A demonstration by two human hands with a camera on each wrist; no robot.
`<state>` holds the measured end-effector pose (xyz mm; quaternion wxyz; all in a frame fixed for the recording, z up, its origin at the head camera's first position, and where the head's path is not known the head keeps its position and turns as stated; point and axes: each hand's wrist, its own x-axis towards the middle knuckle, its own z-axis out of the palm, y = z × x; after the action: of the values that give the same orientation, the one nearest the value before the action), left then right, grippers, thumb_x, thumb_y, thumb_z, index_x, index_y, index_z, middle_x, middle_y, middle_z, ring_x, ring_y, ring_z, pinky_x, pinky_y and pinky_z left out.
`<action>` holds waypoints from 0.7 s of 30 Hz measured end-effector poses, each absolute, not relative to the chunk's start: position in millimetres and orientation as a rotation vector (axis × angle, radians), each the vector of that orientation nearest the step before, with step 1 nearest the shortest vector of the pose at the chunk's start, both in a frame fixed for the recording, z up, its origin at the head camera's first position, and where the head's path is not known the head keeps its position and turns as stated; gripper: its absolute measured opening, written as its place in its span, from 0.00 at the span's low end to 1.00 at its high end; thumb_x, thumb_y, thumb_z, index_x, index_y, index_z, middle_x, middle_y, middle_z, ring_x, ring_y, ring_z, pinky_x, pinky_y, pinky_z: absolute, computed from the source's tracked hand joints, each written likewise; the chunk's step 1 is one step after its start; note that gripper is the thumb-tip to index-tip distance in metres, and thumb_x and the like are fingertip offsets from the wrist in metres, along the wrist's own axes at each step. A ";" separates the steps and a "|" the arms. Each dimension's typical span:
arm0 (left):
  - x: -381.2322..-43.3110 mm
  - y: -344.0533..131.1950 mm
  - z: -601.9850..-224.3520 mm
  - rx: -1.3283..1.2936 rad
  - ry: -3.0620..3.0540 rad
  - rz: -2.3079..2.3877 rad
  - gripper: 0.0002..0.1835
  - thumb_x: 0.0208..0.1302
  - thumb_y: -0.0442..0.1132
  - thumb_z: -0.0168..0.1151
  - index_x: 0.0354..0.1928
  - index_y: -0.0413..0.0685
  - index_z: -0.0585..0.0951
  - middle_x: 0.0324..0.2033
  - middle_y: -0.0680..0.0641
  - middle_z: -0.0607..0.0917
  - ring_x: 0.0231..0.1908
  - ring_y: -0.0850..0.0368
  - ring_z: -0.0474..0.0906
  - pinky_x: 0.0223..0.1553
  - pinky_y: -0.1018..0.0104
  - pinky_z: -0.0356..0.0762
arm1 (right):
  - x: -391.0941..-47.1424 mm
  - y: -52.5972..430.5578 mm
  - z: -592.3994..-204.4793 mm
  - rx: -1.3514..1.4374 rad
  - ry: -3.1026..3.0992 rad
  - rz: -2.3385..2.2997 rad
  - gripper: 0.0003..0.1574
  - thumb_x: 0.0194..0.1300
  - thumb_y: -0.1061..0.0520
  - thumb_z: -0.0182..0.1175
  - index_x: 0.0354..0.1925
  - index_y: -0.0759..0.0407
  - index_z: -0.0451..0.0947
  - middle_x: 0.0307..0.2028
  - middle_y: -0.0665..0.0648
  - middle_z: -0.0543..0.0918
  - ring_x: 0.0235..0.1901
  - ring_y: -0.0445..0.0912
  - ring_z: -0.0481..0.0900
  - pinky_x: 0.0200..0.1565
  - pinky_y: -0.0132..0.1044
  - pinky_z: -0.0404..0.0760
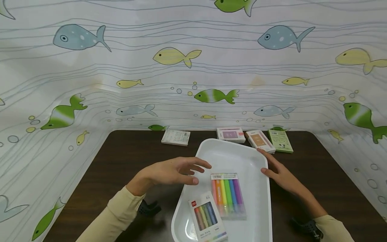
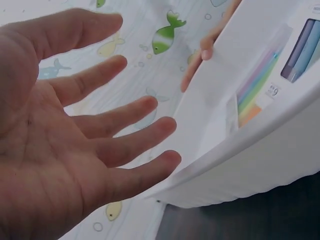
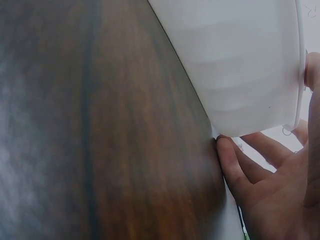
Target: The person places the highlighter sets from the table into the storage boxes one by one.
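Note:
A white tray (image 1: 255,201) stands on the dark table, slightly turned. In it lie a clear pack of highlighters (image 1: 227,196) in rainbow colours and a white box of coloured sticks (image 1: 208,218) seen through its window; the box's corner overlaps the pack. My left hand (image 1: 176,170) hovers over the tray's left side, fingers spread and holding nothing; the left wrist view shows its bare palm (image 2: 60,150). At the tray's far right corner, my right hand (image 1: 281,176) grips the edge. Its thumb is on the rim, and its fingers (image 3: 232,160) are against the outer wall low down.
Along the table's back edge lie a white box (image 1: 176,137), a box with a purple panel (image 1: 231,134), a box with an orange panel (image 1: 260,141) and a green box (image 1: 280,140). A fish-patterned cloth (image 1: 181,77) rises behind and at both sides.

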<state>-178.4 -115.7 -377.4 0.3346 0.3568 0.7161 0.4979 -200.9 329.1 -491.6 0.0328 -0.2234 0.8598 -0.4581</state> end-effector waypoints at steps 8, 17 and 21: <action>-185.6 -121.1 -377.6 0.901 1.945 1.326 0.24 0.73 0.43 0.64 0.69 0.60 0.73 0.66 0.55 0.73 0.68 0.45 0.66 0.60 0.56 0.73 | -196.0 325.5 -494.5 -0.668 2.609 -1.454 0.44 0.78 0.57 0.56 0.82 0.40 0.47 0.78 0.59 0.51 0.73 0.65 0.55 0.64 0.57 0.69; -197.4 -135.5 -386.5 0.853 1.993 1.386 0.23 0.75 0.43 0.62 0.69 0.56 0.73 0.66 0.45 0.74 0.67 0.41 0.68 0.61 0.54 0.73 | -195.2 324.3 -496.4 -0.674 2.580 -1.504 0.44 0.78 0.58 0.56 0.82 0.39 0.48 0.78 0.59 0.51 0.73 0.65 0.56 0.62 0.65 0.67; -211.4 -142.3 -388.6 0.843 2.014 1.418 0.26 0.74 0.42 0.63 0.71 0.49 0.72 0.67 0.42 0.73 0.66 0.42 0.70 0.62 0.51 0.72 | -197.4 326.0 -493.8 -0.673 2.596 -1.500 0.44 0.78 0.57 0.56 0.82 0.40 0.49 0.78 0.58 0.54 0.71 0.62 0.60 0.61 0.52 0.73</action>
<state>-211.4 -142.3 -388.6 0.2660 0.3121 0.7457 0.5252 -197.4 326.0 -493.8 0.0343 -0.2188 0.8444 -0.4877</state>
